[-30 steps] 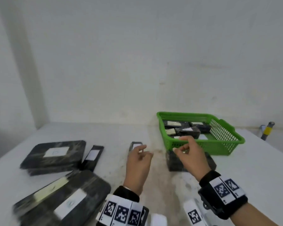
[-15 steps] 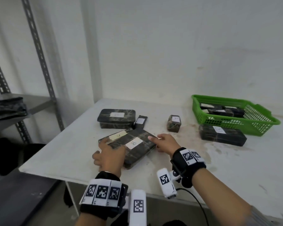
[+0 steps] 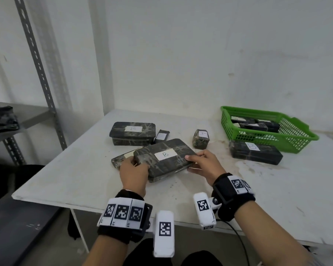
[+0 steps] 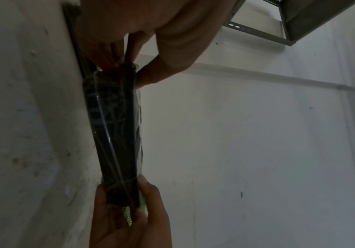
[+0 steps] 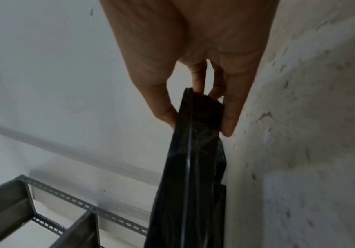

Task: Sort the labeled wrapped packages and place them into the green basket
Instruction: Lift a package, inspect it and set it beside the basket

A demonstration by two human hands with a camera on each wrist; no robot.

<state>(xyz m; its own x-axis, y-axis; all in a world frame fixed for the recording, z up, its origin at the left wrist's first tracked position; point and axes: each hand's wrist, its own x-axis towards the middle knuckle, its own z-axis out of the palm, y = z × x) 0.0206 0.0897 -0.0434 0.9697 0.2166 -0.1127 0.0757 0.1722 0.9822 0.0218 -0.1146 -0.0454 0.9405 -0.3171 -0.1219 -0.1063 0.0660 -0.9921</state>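
A large flat black wrapped package labelled B (image 3: 164,158) lies mid-table, partly on top of a thinner wrapped package (image 3: 121,159). My left hand (image 3: 135,163) grips its left end, thumb on one face and fingers on the other (image 4: 127,68). My right hand (image 3: 193,162) pinches its right end (image 5: 199,124). In the right wrist view the package (image 5: 189,184) sits edge-on against the table. The green basket (image 3: 294,140) stands at the back right and holds several small packages.
Another B package (image 3: 132,132) and a thin small package (image 3: 161,136) lie behind the held one. A small A package (image 3: 201,138) sits toward the basket, and a long B package (image 3: 256,153) lies in front of it. A grey metal shelf (image 3: 37,60) stands left of the table.
Both hands left the spot in front of the basket and came to the large B package. They now hold its two ends; the head view swung left.
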